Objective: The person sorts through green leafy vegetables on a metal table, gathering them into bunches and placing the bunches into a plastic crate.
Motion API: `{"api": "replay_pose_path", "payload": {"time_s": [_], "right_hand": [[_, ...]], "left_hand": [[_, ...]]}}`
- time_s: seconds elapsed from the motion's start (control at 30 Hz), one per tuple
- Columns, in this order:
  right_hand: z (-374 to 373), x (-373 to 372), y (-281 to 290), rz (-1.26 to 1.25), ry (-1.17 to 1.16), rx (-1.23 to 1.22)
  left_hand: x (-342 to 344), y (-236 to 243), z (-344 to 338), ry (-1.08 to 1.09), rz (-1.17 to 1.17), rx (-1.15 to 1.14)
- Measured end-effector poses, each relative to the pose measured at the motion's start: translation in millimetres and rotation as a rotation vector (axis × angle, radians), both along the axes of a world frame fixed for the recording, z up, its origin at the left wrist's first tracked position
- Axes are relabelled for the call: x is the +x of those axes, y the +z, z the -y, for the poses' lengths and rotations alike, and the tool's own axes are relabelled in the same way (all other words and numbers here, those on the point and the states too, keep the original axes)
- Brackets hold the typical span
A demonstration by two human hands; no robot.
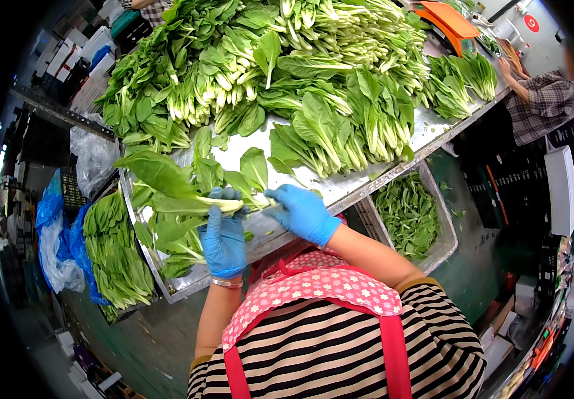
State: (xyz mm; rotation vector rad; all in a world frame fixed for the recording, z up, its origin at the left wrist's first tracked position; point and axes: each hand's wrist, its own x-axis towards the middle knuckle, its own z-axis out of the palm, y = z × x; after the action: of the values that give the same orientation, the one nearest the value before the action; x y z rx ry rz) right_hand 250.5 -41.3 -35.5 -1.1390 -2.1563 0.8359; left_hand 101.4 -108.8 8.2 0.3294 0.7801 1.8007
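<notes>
My left hand [224, 241], in a blue glove, is closed around the stalks of a bok choy [167, 181] above the table's near edge. Its broad leaves point left and its pale base faces right. At that base, the gloved fingers of my right hand [305, 213] are pinched together on the stem end. Loose bok choy leaves [179, 233] lie below and left of my left hand. Just beyond my hands, a row of bok choy [340, 126] rests on the metal table [237, 149].
A large heap of greens [247, 60] covers the table's far side. Below the right edge stands a crate [452, 233] of loose leaves. More greens [117, 253] fill a container at left, beside blue plastic bags [51, 219]. Another person [543, 100] stands at the far right.
</notes>
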Motion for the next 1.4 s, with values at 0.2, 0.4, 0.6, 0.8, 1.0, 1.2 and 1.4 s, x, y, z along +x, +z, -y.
{"api": "replay_pose_path", "payload": {"time_s": [0.2, 0.4, 0.6, 0.8, 1.0, 1.2, 1.4], "right_hand": [[-33.4, 61.9, 12.6, 0.261, -0.471, 0.350], [-47.1, 85.6, -5.3, -0.293, -0.498, -0.149], [-39.0, 83.0, 26.1, -0.834, -0.465, -0.659], [-29.5, 67.7, 17.9, -0.915, -0.310, -0.826], [0.3, 38.7, 16.5, -0.731, -0.159, -0.771], [-10.6, 42.8, 25.4, -0.245, -0.226, -0.097], [-51.0, 68.4, -6.5, 0.276, -0.435, 0.403]], "left_hand": [[24.5, -30.8, -26.5, -0.236, 0.151, -0.079], [37.0, -32.9, -39.7, -0.300, 0.226, -0.134], [31.0, -45.1, -31.1, -0.232, 0.226, -0.152], [36.2, -40.9, -25.8, -0.257, 0.248, -0.138], [46.9, -30.3, -22.1, -0.372, 0.129, -0.219], [31.0, -43.6, -17.0, -0.296, 0.232, -0.259], [32.6, -36.1, -15.1, -0.299, 0.222, -0.181]]}}
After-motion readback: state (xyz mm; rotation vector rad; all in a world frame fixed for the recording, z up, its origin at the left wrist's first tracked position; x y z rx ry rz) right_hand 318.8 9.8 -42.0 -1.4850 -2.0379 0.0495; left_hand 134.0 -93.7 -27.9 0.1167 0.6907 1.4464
